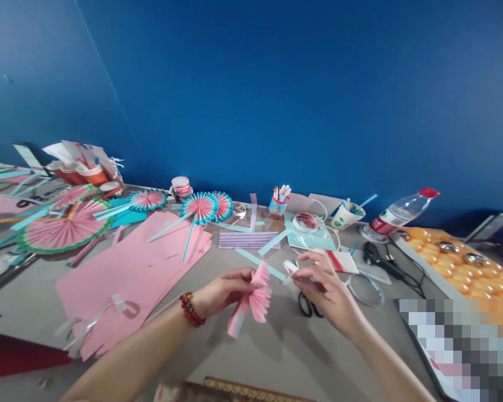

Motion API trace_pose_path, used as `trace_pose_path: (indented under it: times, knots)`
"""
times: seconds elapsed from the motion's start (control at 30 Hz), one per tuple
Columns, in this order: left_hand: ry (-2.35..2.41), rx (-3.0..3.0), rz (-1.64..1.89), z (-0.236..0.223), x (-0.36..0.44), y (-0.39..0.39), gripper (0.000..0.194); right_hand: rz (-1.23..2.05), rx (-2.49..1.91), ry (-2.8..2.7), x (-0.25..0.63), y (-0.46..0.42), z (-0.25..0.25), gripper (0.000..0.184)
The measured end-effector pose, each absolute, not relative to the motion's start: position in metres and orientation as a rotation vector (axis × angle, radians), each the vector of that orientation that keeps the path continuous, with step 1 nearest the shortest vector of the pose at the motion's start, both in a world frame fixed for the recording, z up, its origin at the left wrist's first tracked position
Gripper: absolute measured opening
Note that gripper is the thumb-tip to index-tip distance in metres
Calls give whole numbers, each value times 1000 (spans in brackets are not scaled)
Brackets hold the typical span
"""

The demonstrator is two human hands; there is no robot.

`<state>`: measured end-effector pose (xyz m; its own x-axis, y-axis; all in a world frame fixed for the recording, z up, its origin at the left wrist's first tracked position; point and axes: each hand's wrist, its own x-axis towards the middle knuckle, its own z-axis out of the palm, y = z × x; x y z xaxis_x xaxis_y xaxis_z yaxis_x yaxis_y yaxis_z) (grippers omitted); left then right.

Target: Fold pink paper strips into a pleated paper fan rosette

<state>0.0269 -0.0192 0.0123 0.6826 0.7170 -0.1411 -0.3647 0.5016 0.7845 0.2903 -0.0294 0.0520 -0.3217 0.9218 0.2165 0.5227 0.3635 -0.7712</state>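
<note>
Cup (342, 218): strips (368, 200); left hand (225, 290): pleated paper (260, 298).

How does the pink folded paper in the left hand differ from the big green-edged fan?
The pink folded paper is held in the left hand; the big green-edged fan lies on the table. The paper shows no green edge; the fan has one. The paper looks smaller than the fan. Both are pink and pleated.

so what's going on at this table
A person's left hand pinches a partly spread, pleated pink paper, while the right hand holds a small whitish piece, too blurred to identify. Black-handled scissors lie near the right hand. Off to the left are stacked pink sheets, with a pink-and-blue pleated paper fan farther back.
</note>
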Motion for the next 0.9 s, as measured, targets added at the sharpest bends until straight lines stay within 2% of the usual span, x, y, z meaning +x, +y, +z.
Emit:
trace_pose_path:
  times: [0.07,0.23,0.53,0.77,0.9]
  knots:
    - [525,799,668,12,27,-19,21,725,-1208,-2072,291,-32,57,17]
    - [551,807,673,11,28,-18,25,813,-1108,-2186,283,-42,72,16]
    - [557,835,668,18,28,-22,23,776,-1213,-1916,275,-42,78,19]
    - [617,975,656,13,30,-22,24,1028,-1089,-1959,270,-55,86,16]
    - [688,1095,665,14,29,-22,31,1038,-1125,-2063,267,-58,86,15]
